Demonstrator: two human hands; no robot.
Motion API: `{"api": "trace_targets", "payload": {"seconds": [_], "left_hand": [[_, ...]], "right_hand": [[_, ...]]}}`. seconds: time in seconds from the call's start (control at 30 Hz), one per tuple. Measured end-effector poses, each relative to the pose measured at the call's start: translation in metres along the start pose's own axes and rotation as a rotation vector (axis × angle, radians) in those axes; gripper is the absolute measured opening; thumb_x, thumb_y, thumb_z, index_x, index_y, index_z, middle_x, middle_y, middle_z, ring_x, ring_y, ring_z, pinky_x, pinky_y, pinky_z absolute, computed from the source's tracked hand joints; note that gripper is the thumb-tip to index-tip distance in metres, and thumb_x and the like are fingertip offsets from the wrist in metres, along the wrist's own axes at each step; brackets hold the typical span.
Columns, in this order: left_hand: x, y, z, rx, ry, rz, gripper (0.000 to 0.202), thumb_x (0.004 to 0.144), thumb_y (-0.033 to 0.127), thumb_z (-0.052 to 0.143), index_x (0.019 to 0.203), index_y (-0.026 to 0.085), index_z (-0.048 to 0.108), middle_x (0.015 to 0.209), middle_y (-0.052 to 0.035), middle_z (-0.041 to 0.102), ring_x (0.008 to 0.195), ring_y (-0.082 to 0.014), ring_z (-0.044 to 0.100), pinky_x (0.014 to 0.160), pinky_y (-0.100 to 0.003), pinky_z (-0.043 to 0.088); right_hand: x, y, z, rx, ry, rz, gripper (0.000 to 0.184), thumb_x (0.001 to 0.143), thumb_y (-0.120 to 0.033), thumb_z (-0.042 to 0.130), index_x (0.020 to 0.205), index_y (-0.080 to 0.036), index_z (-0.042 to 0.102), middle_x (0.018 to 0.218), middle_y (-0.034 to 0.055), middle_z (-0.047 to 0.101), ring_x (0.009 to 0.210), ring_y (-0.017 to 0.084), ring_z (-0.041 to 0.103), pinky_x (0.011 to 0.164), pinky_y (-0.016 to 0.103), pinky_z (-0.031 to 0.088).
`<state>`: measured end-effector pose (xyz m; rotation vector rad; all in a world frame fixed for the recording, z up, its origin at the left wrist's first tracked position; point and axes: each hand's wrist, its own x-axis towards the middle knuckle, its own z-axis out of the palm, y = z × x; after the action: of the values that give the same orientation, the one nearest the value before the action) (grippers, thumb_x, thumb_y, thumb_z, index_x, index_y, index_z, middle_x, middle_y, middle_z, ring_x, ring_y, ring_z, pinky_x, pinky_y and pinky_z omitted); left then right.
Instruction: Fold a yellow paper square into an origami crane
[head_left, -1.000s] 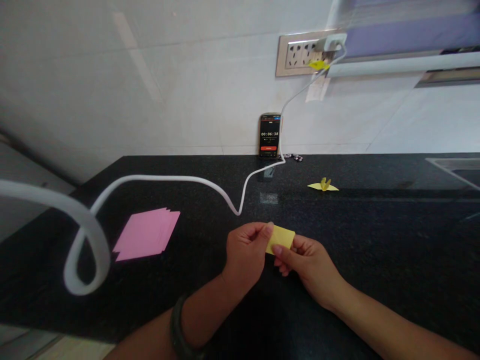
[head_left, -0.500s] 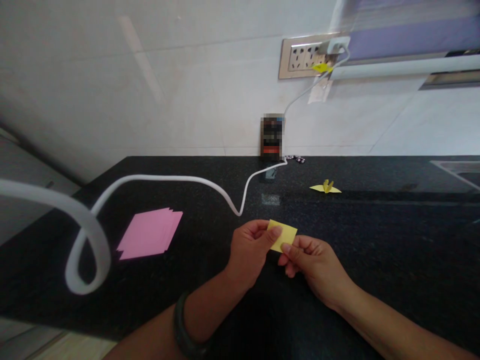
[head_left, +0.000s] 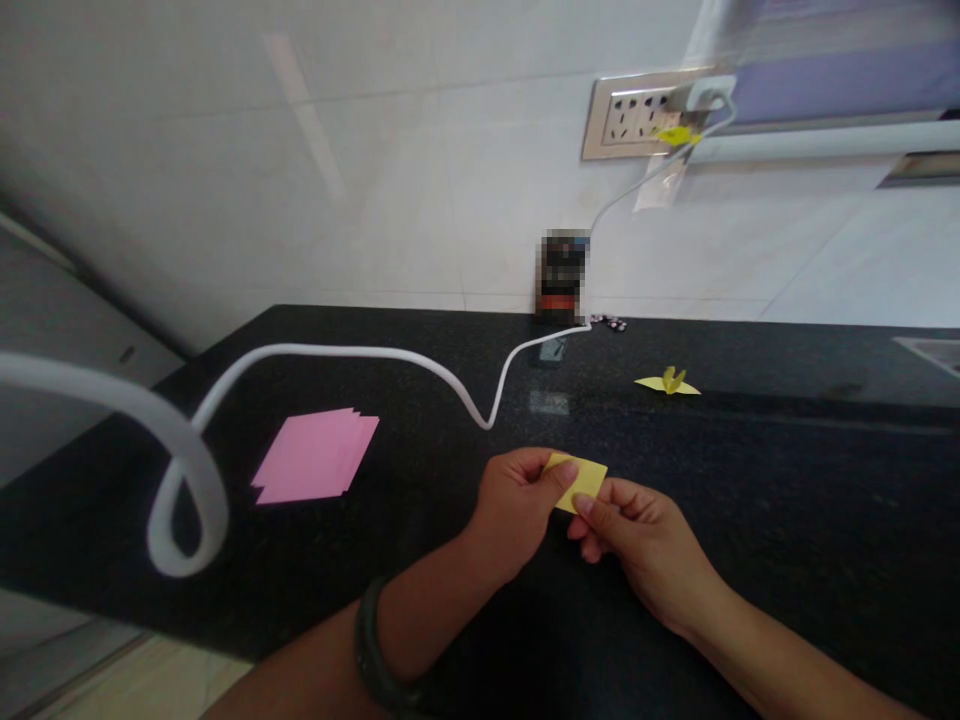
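Note:
A small folded yellow paper (head_left: 586, 478) is pinched between both hands just above the black countertop (head_left: 787, 490). My left hand (head_left: 519, 505) grips its left edge with thumb on top. My right hand (head_left: 642, 545) pinches its lower right part between thumb and fingers. A dark band sits on my left wrist (head_left: 373, 650). A finished yellow paper bird (head_left: 667, 382) lies on the counter behind and to the right of the hands.
A stack of pink paper squares (head_left: 319, 465) lies to the left. A white cable (head_left: 360, 355) loops across the counter from a phone (head_left: 562, 277) leaning on the wall, up to a wall socket (head_left: 637, 118). A sink edge (head_left: 930, 350) shows far right.
The view has shifted so everything sits slightly further right. Both hands keep hold of the yellow paper, and my fingers have closed in over more of it.

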<state>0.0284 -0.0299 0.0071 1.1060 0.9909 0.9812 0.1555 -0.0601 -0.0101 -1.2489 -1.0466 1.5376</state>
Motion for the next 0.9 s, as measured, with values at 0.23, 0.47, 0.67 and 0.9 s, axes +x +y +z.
{"api": "trace_targets", "payload": {"seconds": [0.23, 0.47, 0.67, 0.9], "left_hand": [[0.002, 0.0025, -0.0018, -0.063, -0.03, -0.071, 0.036, 0.074, 0.042, 0.048, 0.082, 0.01, 0.062, 0.066, -0.0041, 0.057, 0.061, -0.0115, 0.049, 0.058, -0.024, 0.036], [0.0001, 0.0056, -0.0042, -0.029, -0.175, -0.045, 0.048, 0.067, 0.038, 0.059, 0.108, 0.017, 0.05, 0.082, -0.0044, 0.058, 0.072, -0.0131, 0.052, 0.068, -0.026, 0.04], [0.002, 0.002, -0.0088, 0.321, -0.046, 0.133, 0.013, 0.063, 0.024, 0.062, 0.071, 0.015, 0.064, 0.094, -0.0057, 0.052, 0.081, -0.016, 0.051, 0.072, -0.026, 0.041], [0.0064, 0.0036, -0.0103, 0.241, 0.107, 0.205, 0.015, 0.065, 0.027, 0.06, 0.058, 0.013, 0.06, 0.086, -0.0042, 0.051, 0.078, -0.0138, 0.05, 0.069, -0.025, 0.04]], "right_hand": [[-0.0015, 0.001, -0.0006, -0.012, -0.008, -0.012, 0.021, 0.073, -0.031, 0.058, 0.062, -0.013, 0.056, 0.056, 0.0003, 0.06, 0.044, 0.006, 0.047, 0.046, 0.019, 0.035], [-0.0002, -0.0005, -0.0036, -0.024, 0.013, -0.059, 0.021, 0.073, -0.032, 0.058, 0.063, -0.014, 0.056, 0.057, 0.0001, 0.059, 0.046, 0.007, 0.047, 0.047, 0.02, 0.035], [-0.0015, -0.0049, -0.0008, -0.095, 0.034, -0.058, 0.024, 0.071, -0.036, 0.059, 0.061, -0.014, 0.056, 0.055, 0.0004, 0.057, 0.046, 0.008, 0.046, 0.047, 0.02, 0.035], [-0.0036, -0.0067, -0.0008, -0.135, 0.015, -0.059, 0.023, 0.073, -0.034, 0.057, 0.06, -0.015, 0.055, 0.053, -0.0005, 0.057, 0.046, 0.008, 0.046, 0.047, 0.02, 0.034]]}}
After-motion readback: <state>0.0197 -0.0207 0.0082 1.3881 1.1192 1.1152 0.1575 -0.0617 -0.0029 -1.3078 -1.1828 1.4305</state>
